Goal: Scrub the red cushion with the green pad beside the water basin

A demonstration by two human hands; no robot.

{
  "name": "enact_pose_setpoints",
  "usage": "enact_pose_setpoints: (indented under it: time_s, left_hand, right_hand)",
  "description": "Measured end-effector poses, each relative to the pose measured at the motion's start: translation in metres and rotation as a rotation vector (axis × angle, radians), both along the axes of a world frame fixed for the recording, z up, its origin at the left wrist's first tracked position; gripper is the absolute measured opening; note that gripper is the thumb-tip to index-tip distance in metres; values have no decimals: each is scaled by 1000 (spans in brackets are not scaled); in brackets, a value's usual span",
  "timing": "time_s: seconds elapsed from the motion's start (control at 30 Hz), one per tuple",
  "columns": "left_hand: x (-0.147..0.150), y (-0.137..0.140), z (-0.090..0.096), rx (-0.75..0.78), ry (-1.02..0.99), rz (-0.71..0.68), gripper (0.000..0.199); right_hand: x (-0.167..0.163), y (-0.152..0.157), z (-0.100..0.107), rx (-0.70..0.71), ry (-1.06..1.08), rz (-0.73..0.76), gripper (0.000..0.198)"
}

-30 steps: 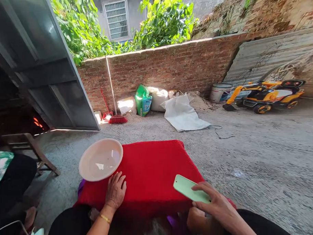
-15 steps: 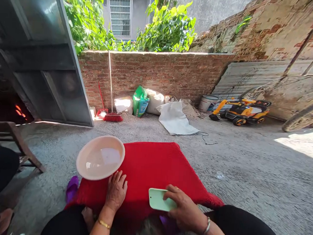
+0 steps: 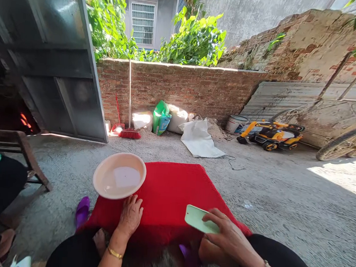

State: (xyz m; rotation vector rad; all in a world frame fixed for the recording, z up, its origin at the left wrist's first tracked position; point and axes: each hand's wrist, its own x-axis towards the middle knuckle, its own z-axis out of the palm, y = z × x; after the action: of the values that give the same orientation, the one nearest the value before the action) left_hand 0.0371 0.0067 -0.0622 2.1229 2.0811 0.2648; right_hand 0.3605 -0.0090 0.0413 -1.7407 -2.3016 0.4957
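The right hand (image 3: pixel 225 231) holds the green slab (image 3: pixel 197 218) in its grip over the red surface (image 3: pixel 170 191), near right; the left hand (image 3: pixel 130 217), grip loosely spread, rests just beside the basin (image 3: pixel 102 177).

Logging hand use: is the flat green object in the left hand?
No: the right hand holds the flat green object by one end.

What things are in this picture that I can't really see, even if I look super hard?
In the head view:
- Underside of the light green phone-shaped object: turned away; the right hand also covers one end.
- Whatever holds up the red cloth: the cloth drapes over it.
- Whether the left hand touches the pale pink basin: they overlap here.
- Writing on the green bag: too small.
- The other person: cut off by the left edge.
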Motion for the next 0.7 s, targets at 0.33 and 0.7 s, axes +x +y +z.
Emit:
enact_pose_setpoints:
  time_s: [0.33,0.7]
  left_hand:
    - [-22,-4,12,-69,-3,-7,37]
    - [-21,-7,18,-79,-31,-11,37]
  right_hand:
    - [-119,15,-46,-118,-50,308,36]
    - [87,15,-9,-37,-206,-244,20]
